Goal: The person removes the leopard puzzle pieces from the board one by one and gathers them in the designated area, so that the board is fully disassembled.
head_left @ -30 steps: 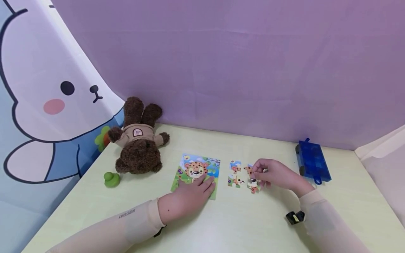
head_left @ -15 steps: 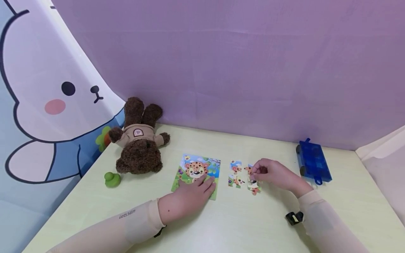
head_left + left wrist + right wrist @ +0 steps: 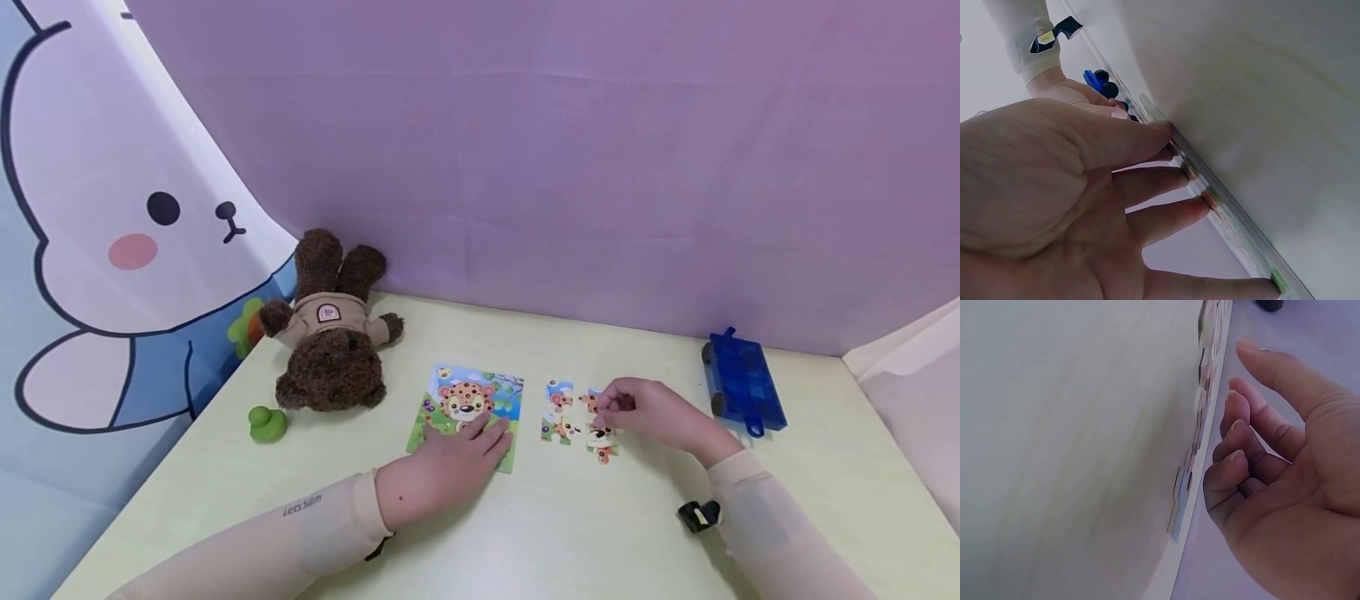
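A picture card point(image 3: 467, 390) with a spotted leopard lies on the table, and my left hand point(image 3: 442, 471) rests on its lower part. In the left wrist view, the fingers of this hand point(image 3: 1094, 206) are spread, with their tips on the card. Right of the card lie several jigsaw pieces: an upper-left piece point(image 3: 558, 393), a lower-left piece point(image 3: 557, 429), an upper-right piece point(image 3: 589, 400) and a lower-right piece point(image 3: 603, 450). Over the right-hand pieces is my right hand point(image 3: 652, 412), partly covering them. The right wrist view shows its fingers point(image 3: 1229, 472) loosely bent, thumb apart, nothing held.
A brown teddy bear point(image 3: 333, 371) lies at the back left, with a green rubber duck point(image 3: 267, 425) in front of it. At the right stands a translucent blue toy wagon point(image 3: 746, 383). A purple cloth point(image 3: 525, 167) hangs behind the table point(image 3: 525, 533).
The lower-right piece has shifted slightly under my right hand, whose fingers have moved a little. My left hand stays on the card.
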The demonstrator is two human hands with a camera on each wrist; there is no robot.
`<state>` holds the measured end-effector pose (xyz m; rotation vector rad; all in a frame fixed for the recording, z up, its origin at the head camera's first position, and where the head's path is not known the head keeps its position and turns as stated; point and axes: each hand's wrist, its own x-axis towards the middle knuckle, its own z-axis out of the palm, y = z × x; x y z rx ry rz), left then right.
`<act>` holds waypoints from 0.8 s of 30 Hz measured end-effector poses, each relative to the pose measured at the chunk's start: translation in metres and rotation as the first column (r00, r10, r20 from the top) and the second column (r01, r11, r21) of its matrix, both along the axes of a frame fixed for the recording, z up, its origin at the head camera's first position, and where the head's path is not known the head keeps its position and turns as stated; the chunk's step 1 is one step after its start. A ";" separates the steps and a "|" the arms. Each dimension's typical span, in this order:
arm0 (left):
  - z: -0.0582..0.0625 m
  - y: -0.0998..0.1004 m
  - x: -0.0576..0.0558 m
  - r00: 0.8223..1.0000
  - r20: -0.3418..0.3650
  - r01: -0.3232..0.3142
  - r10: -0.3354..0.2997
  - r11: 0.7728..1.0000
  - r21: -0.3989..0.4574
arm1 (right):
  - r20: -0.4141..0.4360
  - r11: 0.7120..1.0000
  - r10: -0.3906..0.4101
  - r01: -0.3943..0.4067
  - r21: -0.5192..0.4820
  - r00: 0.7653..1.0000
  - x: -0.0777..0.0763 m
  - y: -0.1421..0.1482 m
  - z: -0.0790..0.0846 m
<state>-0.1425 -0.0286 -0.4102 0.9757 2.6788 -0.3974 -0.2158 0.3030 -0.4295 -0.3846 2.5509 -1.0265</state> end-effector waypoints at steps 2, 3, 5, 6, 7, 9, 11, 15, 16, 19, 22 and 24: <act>0.000 0.000 0.000 1.000 0.000 -0.001 0.001 1.000 0.012 | 0.001 1.000 -0.005 0.005 0.001 1.000 0.000 0.001 0.001; 0.000 0.000 0.000 1.000 -0.002 0.001 -0.001 1.000 0.012 | -0.005 1.000 -0.002 0.002 0.003 1.000 0.001 0.002 0.002; 0.000 0.000 0.001 1.000 -0.003 0.001 -0.001 1.000 0.011 | -0.022 1.000 -0.005 0.005 0.014 1.000 0.001 0.003 0.004; 0.000 0.000 0.001 1.000 -0.005 0.001 -0.001 1.000 0.007 | -0.035 1.000 -0.001 0.002 0.018 0.999 0.002 0.003 0.005; 0.000 0.000 0.001 1.000 -0.008 0.001 -0.001 1.000 0.001 | -0.048 1.000 0.003 -0.002 0.024 0.999 0.002 0.002 0.007; 0.001 0.001 0.001 1.000 -0.013 0.002 -0.002 1.000 -0.010 | -0.071 0.999 0.004 -0.002 0.032 0.997 0.003 0.000 0.011; 0.000 0.001 0.001 1.000 -0.015 -0.002 0.002 1.000 -0.017 | -0.086 0.999 0.011 -0.008 0.032 0.996 0.002 -0.004 0.015; -0.002 0.000 0.003 1.000 -0.027 0.010 -0.011 0.999 -0.030 | -0.102 1.000 0.012 -0.011 0.010 0.995 -0.001 -0.016 0.025; -0.002 0.000 0.003 0.999 -0.036 0.018 -0.019 0.999 -0.034 | -0.107 1.000 0.013 -0.013 0.005 0.994 -0.003 -0.020 0.027; -0.004 0.000 0.003 0.998 -0.061 0.032 -0.035 0.999 -0.043 | -0.118 1.000 0.019 -0.020 -0.013 0.993 -0.007 -0.034 0.036; -0.005 0.001 0.003 0.997 -0.067 0.022 -0.025 0.999 -0.044 | -0.133 0.999 0.046 -0.048 -0.016 0.990 -0.012 -0.050 0.043; -0.006 0.002 0.004 0.998 -0.058 0.003 -0.005 0.999 -0.040 | -0.138 0.997 0.067 -0.070 -0.019 0.988 -0.015 -0.060 0.045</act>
